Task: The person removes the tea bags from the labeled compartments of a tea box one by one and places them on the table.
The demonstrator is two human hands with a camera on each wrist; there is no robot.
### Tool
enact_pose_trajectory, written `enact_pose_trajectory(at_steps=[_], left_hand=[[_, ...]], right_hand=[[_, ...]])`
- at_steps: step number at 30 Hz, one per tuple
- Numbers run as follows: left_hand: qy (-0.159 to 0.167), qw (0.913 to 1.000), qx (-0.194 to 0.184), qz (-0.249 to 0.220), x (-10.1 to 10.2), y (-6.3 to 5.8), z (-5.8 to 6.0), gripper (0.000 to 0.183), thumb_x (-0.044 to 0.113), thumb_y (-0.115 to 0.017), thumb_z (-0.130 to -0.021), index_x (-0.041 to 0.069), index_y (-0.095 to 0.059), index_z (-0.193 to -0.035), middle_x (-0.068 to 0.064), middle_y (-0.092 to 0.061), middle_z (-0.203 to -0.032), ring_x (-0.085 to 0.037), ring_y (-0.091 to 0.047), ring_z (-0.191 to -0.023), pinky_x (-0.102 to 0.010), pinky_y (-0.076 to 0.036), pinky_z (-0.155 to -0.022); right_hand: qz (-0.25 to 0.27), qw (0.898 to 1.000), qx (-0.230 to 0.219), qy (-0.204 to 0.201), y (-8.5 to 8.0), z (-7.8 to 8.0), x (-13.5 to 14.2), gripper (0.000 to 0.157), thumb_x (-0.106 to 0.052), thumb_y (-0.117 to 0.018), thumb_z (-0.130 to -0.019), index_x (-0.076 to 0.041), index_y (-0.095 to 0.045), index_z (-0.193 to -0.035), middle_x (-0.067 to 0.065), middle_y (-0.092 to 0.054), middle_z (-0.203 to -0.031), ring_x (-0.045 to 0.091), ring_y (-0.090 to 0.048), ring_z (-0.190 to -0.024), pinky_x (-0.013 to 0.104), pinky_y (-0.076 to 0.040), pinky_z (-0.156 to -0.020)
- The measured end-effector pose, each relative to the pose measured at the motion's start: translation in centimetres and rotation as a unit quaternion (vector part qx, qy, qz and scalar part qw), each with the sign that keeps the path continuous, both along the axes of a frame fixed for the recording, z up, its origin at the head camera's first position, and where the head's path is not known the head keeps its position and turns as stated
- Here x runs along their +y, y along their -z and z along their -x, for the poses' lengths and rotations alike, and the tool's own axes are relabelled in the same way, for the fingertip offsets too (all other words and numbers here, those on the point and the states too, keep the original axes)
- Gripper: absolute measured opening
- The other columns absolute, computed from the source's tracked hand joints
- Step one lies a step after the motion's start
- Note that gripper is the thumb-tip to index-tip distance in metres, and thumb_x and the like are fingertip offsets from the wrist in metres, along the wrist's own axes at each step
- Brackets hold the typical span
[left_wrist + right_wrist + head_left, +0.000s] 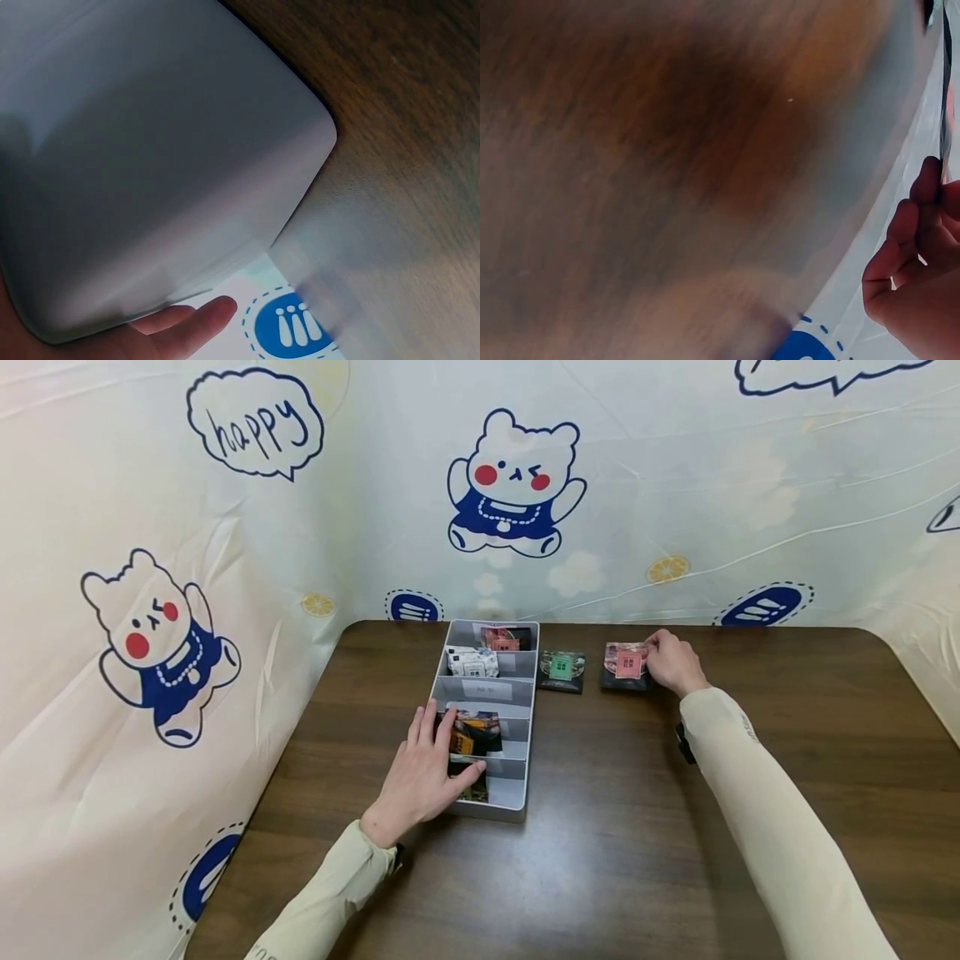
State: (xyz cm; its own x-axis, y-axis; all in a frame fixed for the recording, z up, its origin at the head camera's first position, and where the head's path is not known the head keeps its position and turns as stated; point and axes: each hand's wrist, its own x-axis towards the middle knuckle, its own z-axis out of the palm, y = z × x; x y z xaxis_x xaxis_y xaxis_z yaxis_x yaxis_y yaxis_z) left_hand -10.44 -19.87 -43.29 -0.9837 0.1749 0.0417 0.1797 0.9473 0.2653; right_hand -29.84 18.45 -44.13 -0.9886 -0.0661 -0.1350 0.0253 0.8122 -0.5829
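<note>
A grey compartment tray (489, 810) stands lengthwise on the table, with small packets in most of its sections. My left hand (423, 768) lies over its near left rim, fingers spread, beside an orange-labelled dark packet (480, 731). The thumb reaches over a partly hidden packet (477, 787) in the nearest section. To the right of the tray, my right hand (675, 664) pinches the right edge of a pink-labelled packet (624, 667). That packet's thin edge shows between the fingertips in the right wrist view.
Next to the tray lies a green-labelled packet (562, 672). The far sections hold a red-labelled packet (506, 639) and a white packet (473, 662). A printed curtain (637, 468) hangs along the back and left of the brown table (600, 860).
</note>
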Motion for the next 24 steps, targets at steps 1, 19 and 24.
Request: enact_pose_trajectory(at_steps=[1, 19, 24], left_hand=[[0.0, 1.0, -0.001, 0.0, -0.02, 0.0, 0.0, 0.091, 0.072, -0.044, -0.087, 0.014, -0.023, -0.153, -0.02, -0.011, -0.161, -0.041, -0.016, -0.147, -0.063, -0.037, -0.103], [-0.003, 1.0, -0.004, -0.002, -0.06, 0.05, -0.05, 0.091, 0.072, -0.045, -0.087, 0.014, -0.023, -0.154, -0.019, -0.01, -0.161, -0.041, -0.016, -0.147, -0.063, -0.037, -0.104], [-0.001, 1.0, -0.003, -0.004, -0.09, 0.09, -0.03, 0.091, 0.072, -0.045, -0.087, 0.014, -0.022, -0.154, -0.019, -0.011, -0.161, -0.041, -0.015, -0.147, -0.063, -0.037, -0.104]], right_hand=[[0.0, 1.0, -0.004, -0.001, 0.03, -0.04, 0.05, 0.038, -0.02, -0.032, -0.102, 0.003, -0.049, -0.127, 0.028, -0.053, -0.128, 0.043, -0.05, -0.117, 0.059, -0.035, -0.101], [-0.087, 0.994, -0.038, -0.045, 0.32, -0.33, 0.17, 0.038, -0.02, -0.036, -0.101, 0.006, -0.047, -0.126, 0.031, -0.052, -0.127, 0.048, -0.048, -0.117, 0.063, -0.029, -0.1], [-0.103, 0.993, -0.037, -0.049, 0.55, -0.4, 0.29, 0.037, -0.019, -0.037, -0.1, 0.005, -0.046, -0.126, 0.032, -0.052, -0.126, 0.049, -0.047, -0.116, 0.063, -0.027, -0.099]])
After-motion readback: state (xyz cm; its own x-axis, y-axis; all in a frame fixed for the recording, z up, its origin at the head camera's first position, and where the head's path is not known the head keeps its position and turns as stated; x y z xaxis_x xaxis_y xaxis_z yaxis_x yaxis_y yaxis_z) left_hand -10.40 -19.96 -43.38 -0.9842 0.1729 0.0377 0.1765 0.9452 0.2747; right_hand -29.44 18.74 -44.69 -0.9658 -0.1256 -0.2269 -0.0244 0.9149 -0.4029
